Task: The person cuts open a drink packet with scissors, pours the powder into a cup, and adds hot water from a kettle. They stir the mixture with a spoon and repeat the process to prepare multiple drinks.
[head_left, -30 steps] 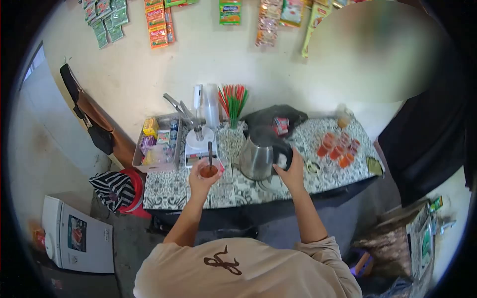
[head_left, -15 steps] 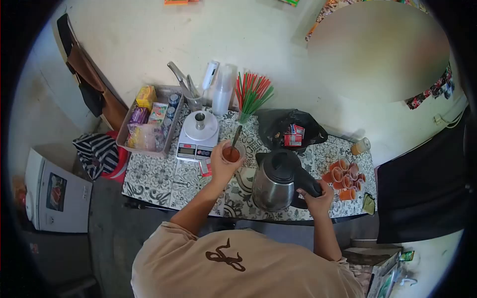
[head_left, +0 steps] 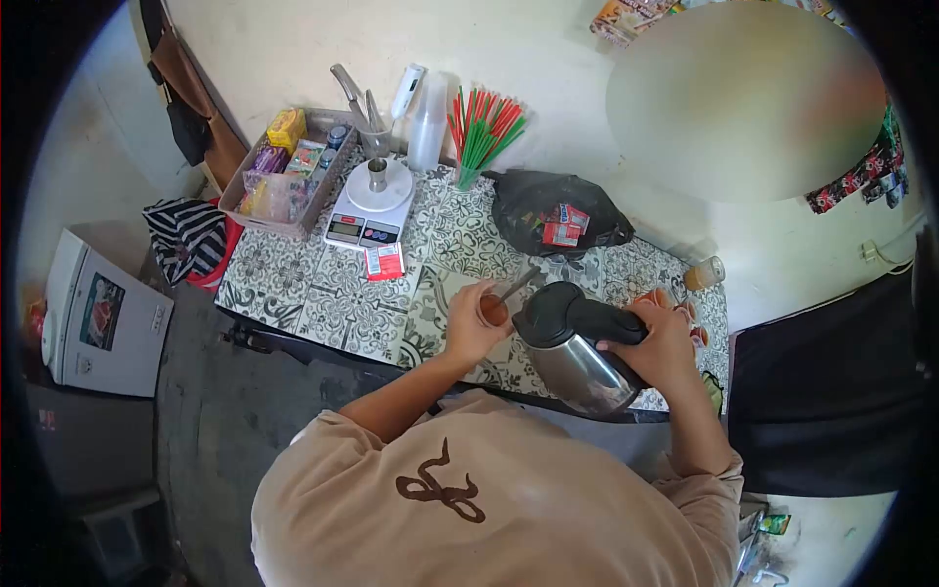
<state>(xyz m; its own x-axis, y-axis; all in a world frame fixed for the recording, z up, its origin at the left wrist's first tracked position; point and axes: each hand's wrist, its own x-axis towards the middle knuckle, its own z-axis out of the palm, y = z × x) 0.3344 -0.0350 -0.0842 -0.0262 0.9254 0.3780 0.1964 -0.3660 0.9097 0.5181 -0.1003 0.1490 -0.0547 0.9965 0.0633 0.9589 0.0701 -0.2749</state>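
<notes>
My left hand (head_left: 471,331) is wrapped round a clear plastic cup (head_left: 493,312) with reddish-brown contents. A metal spoon (head_left: 519,284) leans in the cup, its handle pointing up to the right. Closed on the black handle of a steel electric kettle (head_left: 579,372), my right hand (head_left: 665,344) holds it tilted to the left. The kettle's spout end is right beside the cup's rim, and any stream of water is hidden. Just left of the cup lies a red and white sachet (head_left: 384,262) on the patterned tabletop (head_left: 342,313).
A digital scale (head_left: 364,220) carries a metal jigger (head_left: 378,174). Further left stands a basket (head_left: 293,227) of packets. Along the back are stacked plastic cups (head_left: 427,132), red and green straws (head_left: 482,132) and a black plastic bag (head_left: 528,210). A jar (head_left: 704,274) stands at the right.
The kettle has been lifted and tipped toward the cup. My left hand has brought the cup closer to the kettle and nearer the table's front. The head view has shifted.
</notes>
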